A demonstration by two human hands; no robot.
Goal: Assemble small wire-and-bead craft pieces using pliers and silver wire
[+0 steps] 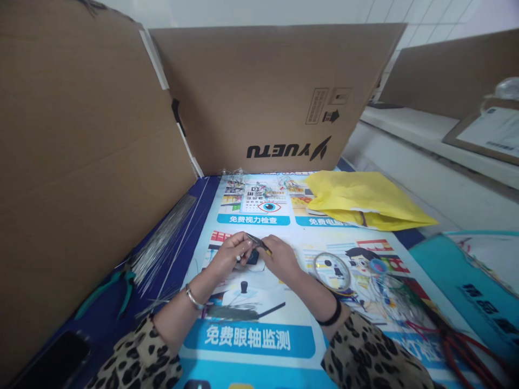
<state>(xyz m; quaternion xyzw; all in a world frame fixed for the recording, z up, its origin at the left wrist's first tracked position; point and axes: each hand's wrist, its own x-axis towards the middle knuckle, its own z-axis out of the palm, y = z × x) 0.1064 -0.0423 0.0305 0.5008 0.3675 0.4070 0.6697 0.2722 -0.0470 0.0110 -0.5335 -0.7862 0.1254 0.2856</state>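
My left hand (232, 254) and my right hand (280, 260) meet over a printed poster (251, 337) that covers the table. Their fingers are closed together on a small dark part (253, 256) between them. A thin dark tool with a yellow tip (259, 243) lies across the fingertips, pinched by my right hand. A metal bangle circles my left wrist, and a black band the right. Both sleeves are leopard print.
A bundle of thin metal wires (162, 246) and green-handled pliers (117, 286) lie to the left. A yellow bag (365, 200) sits behind, a wire ring (332, 270) and red-handled tools (466, 346) to the right. Cardboard walls (81, 162) stand left and behind. A dark phone (52, 359) is at near left.
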